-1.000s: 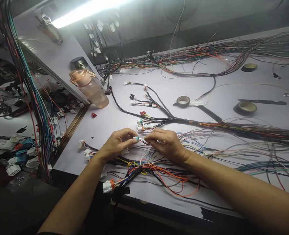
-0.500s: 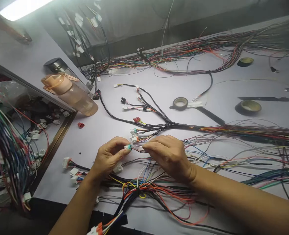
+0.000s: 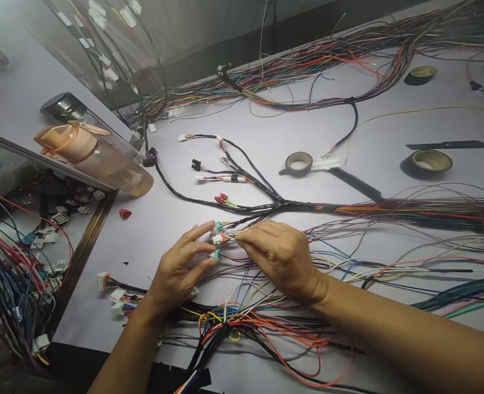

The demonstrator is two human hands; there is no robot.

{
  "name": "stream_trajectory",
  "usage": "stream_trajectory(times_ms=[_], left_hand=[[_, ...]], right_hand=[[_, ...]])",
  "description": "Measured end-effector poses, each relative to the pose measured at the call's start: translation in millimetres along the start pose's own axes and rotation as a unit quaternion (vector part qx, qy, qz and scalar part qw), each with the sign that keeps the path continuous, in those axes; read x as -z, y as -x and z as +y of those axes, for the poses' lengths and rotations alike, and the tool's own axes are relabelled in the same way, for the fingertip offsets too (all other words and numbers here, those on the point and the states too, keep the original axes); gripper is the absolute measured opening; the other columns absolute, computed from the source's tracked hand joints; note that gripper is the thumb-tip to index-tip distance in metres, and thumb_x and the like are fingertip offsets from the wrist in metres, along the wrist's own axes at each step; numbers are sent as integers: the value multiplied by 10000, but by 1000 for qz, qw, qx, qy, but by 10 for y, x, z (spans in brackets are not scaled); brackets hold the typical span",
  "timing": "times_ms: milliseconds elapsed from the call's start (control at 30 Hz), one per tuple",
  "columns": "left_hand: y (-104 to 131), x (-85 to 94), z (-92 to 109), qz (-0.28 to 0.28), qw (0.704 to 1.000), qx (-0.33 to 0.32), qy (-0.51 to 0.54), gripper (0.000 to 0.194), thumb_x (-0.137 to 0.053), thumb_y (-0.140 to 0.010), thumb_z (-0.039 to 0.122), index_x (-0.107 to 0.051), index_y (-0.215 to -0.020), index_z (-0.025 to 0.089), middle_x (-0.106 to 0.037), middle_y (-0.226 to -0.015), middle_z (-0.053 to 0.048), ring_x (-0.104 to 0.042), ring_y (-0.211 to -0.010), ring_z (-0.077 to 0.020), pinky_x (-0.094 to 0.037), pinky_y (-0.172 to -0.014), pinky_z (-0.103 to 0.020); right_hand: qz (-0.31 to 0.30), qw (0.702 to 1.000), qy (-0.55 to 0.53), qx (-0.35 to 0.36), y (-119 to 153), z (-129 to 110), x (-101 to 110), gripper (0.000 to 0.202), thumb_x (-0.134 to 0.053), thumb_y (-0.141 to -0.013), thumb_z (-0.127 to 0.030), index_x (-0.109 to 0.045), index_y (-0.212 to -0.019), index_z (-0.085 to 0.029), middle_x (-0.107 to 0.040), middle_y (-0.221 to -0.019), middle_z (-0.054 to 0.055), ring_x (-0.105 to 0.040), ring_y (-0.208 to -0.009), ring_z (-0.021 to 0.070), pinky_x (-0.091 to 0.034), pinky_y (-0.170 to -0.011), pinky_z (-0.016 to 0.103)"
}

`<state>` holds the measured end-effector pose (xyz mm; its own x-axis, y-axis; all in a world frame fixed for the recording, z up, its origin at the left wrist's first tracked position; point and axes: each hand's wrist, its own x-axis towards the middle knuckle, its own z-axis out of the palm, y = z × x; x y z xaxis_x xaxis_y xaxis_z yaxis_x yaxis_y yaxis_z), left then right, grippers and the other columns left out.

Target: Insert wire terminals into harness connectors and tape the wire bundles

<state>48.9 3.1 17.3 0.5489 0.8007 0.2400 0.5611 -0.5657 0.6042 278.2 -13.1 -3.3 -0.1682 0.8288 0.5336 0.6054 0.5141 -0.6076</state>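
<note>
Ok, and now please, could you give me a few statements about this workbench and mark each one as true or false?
1. The lower teal connector is between thumb and finger of the left hand. True.
2. The right hand is spread wide open. False: its fingertips are drawn together near thin wires.
3. The loose red connector touches the peach bottle. False: they are apart.
4. At the right, a black blade lies just beyond a tape roll. True.
5. Only one tape roll is in view. False: three are.
</note>
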Motion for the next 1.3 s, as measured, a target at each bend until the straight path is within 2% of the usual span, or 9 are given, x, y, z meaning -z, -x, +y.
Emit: stream_trajectory(times_ms=[100,267,600,767,900,1133,1300], left_hand=[[10,-4,6,1,1000,0,9,213,-672,-806,110,-657,-993,212,-585,-1347,-85,-551,-1246,-221,-452,-1064,-384],[12,-20,2,2,1000,-2,28,224,-678,-801,101,-657,-998,205,-595,-1332,-91,-563,-1232,-218,-472,-1048,-378],[7,-27,-11,14,997,23,77,221,-719,-770,121,-682,-963,220,-596,-1321,-74,-547,-1249,-233,-472,-1058,-409],[24,-22,-6,26,998,-2,64,251,-720,-765,99,-685,-983,218,-614,-1285,-73,-572,-1206,-215,-499,-1027,-380],[43,-22,-13,30,997,-5,67,265,-730,-758,102,-688,-989,224,-615,-1286,-69,-578,-1197,-214,-507,-1020,-383],[15,-19,-15,30,988,52,139,183,-724,-774,145,-712,-942,215,-616,-1290,-87,-573,-1210,-246,-513,-1016,-434],[-5,-18,3,34,977,90,192,108,-726,-776,170,-721,-879,202,-625,-1276,-97,-618,-1138,-242,-531,-990,-437]], right_hand=[[-8,1000,10,0,5,5,-1,141,-568,-910,-196,-705,-879,-201,-718,-810,-5,-646,-730,141,-435,-666,268],[-22,1000,16,4,13,3,-1,139,-569,-910,-199,-706,-890,-204,-718,-818,-4,-645,-733,145,-437,-665,279],[22,999,-41,-2,-46,-20,30,159,-559,-925,-211,-711,-906,-167,-714,-933,54,-636,-850,165,-480,-749,306],[-19,998,-45,36,-19,-11,-1,143,-549,-927,-176,-691,-935,-173,-733,-970,14,-669,-875,148,-476,-762,303],[-48,997,-48,38,3,-8,-5,141,-546,-921,-165,-687,-918,-172,-739,-945,5,-677,-865,148,-481,-751,309],[-58,995,-80,22,-12,4,-11,179,-519,-926,-163,-698,-916,-165,-736,-952,34,-674,-885,146,-532,-798,305],[-50,994,-94,9,-8,-2,-13,162,-538,-917,-162,-701,-924,-162,-730,-963,39,-670,-866,148,-542,-796,298]])
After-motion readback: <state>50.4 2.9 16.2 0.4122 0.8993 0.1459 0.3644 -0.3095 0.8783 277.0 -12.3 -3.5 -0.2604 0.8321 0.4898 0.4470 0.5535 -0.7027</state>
